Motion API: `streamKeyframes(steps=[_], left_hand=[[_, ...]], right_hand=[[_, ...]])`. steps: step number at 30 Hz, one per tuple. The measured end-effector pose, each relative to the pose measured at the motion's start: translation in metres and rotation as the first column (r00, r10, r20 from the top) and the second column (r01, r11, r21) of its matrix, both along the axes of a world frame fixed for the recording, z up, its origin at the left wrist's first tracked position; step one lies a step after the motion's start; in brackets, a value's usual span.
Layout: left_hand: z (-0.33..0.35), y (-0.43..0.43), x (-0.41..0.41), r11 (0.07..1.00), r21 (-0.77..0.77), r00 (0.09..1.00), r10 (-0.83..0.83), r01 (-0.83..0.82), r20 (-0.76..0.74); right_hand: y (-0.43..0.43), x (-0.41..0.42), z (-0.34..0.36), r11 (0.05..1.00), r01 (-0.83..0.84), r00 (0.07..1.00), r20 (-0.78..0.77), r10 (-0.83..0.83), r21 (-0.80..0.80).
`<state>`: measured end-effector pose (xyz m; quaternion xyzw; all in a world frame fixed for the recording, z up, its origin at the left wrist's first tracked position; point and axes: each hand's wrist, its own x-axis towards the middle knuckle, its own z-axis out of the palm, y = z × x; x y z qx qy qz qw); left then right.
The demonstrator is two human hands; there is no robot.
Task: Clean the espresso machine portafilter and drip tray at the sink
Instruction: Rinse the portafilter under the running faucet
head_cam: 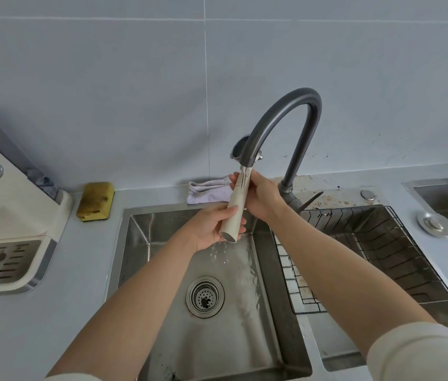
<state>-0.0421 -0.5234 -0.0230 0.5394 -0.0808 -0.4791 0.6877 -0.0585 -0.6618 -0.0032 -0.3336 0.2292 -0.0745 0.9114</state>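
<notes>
The sponge [96, 201] is lying on the tabletop [85, 259] behind and left of the sink [135, 243]. The cloth [209, 192] is lying behind it, the wire rack [354, 243] is sitting to its right, and the portafilter [235, 213] is hanging over it.

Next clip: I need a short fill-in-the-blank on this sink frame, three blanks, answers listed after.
1. The left hand and right hand hold the portafilter by its cream ___.
2. The yellow sponge lies on the counter to the ___ of the sink.
3. The wire rack sits in the ___ basin.
Answers: handle; left; right.
</notes>
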Motion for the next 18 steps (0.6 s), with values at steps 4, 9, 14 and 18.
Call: streamKeyframes(steps=[4, 9, 14, 18], left_hand=[[-0.008, 0.010, -0.009, 0.996, 0.077, 0.999, -0.049, 0.047, 0.020], [-0.022, 0.018, -0.025, 0.982, 0.179, 0.994, -0.078, 0.062, 0.083], [-0.032, 0.025, -0.046, 0.955, 0.288, 0.978, -0.127, 0.075, 0.164], [-0.038, 0.031, -0.062, 0.935, 0.349, 0.966, -0.150, 0.069, 0.210]], right_hand=[[0.008, -0.010, -0.016, 0.998, -0.064, 0.996, -0.067, 0.066, 0.029], [0.018, -0.023, -0.031, 0.987, -0.124, 0.986, -0.102, 0.134, 0.103], [0.027, -0.040, -0.042, 0.985, -0.125, 0.982, -0.130, 0.140, 0.119], [0.034, -0.052, -0.048, 0.982, -0.114, 0.975, -0.173, 0.139, 0.150]])
